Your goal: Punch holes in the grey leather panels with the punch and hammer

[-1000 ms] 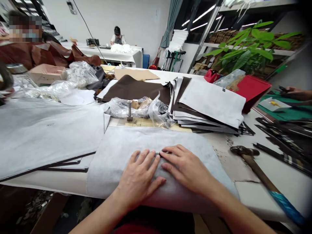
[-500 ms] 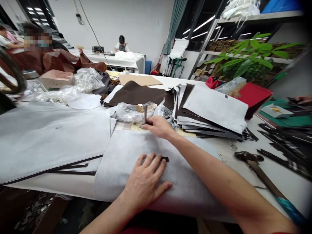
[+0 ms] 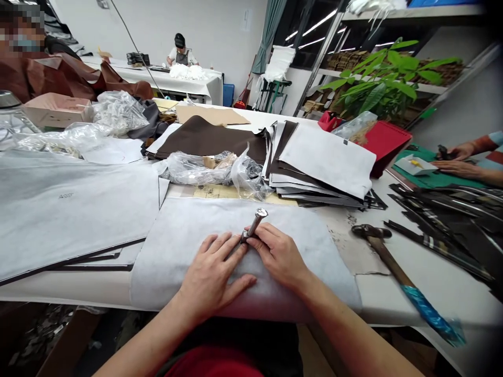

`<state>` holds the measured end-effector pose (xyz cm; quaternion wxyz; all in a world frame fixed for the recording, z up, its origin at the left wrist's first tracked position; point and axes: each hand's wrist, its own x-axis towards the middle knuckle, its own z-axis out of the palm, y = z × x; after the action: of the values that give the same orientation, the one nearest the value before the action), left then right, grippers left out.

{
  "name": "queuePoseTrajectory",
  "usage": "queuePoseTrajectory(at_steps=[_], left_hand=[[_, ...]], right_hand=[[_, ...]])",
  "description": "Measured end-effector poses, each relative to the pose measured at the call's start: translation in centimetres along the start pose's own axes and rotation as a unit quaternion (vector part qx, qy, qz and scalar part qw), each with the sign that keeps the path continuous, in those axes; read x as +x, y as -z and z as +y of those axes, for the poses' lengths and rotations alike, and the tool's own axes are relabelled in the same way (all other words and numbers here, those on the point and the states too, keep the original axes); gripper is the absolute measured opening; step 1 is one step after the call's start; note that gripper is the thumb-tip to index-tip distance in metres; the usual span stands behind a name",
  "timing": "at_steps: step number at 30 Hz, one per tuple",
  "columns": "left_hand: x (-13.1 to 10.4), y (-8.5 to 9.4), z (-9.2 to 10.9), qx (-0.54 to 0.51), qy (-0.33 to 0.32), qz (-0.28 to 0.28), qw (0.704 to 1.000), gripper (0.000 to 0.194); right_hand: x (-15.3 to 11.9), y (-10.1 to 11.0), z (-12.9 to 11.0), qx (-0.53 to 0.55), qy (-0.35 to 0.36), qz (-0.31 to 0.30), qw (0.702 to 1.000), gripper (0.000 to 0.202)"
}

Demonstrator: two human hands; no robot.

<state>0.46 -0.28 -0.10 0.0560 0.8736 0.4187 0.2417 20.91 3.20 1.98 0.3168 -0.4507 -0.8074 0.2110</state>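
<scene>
Your right hand (image 3: 281,255) has thumb and fingers pinched low around a tilted metal tool (image 3: 258,222), seemingly to leave its top bare; whether its foot touches the pale sheet (image 3: 176,230) beneath is hidden. Your left hand (image 3: 214,267) lies flat on that sheet, fingers slightly spread, grasping nothing, probably to steady it. Rightward, the hammer (image 3: 379,251) rests handle towards you, apparently for easy reach; stacked sheets (image 3: 328,157) lie beyond

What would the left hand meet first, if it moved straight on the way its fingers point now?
Probably the foot of the metal tool that the right hand holds, just ahead of the left hand. Whether they touch is unclear.
</scene>
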Motion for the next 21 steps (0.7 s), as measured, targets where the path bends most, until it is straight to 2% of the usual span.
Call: queuePoseTrajectory(at_steps=[8,10,13,15,17,18,19,21], left_hand=[[-0.3,-0.3,-0.1,-0.020,0.002,0.009,1.000,0.057],[-0.3,0.0,-0.2,-0.056,0.016,0.011,0.998,0.049],[0.6,0.6,-0.4,-0.151,0.078,0.033,0.985,0.032],[1.9,1.1,-0.6,-0.200,0.101,0.042,0.974,0.031],[3.3,1.4,-0.8,-0.218,0.086,0.029,0.972,0.031],[4.0,1.5,-0.9,-0.218,0.071,0.016,0.973,0.026],[4.6,1.4,-1.0,-0.215,0.056,0.003,0.975,0.019],[5.4,1.3,-1.2,-0.199,0.033,-0.019,0.979,0.016]], right_hand=[[-0.2,0.1,0.1,-0.043,0.022,-0.014,0.999,0.013],[-0.1,-0.3,-0.2,-0.066,0.018,-0.012,0.998,0.012],[0.1,0.0,-0.4,-0.057,0.011,-0.028,0.998,0.015],[-0.5,1.6,0.4,-0.046,-0.002,-0.023,0.999,0.026],[-2.4,4.5,2.4,-0.090,-0.052,0.041,0.994,0.040],[-3.9,6.4,3.8,-0.143,-0.098,0.090,0.981,0.046],[-5.7,8.2,5.4,-0.213,-0.148,0.145,0.955,0.047],[-9.7,11.7,8.6,-0.379,-0.271,0.167,0.869,0.060]])
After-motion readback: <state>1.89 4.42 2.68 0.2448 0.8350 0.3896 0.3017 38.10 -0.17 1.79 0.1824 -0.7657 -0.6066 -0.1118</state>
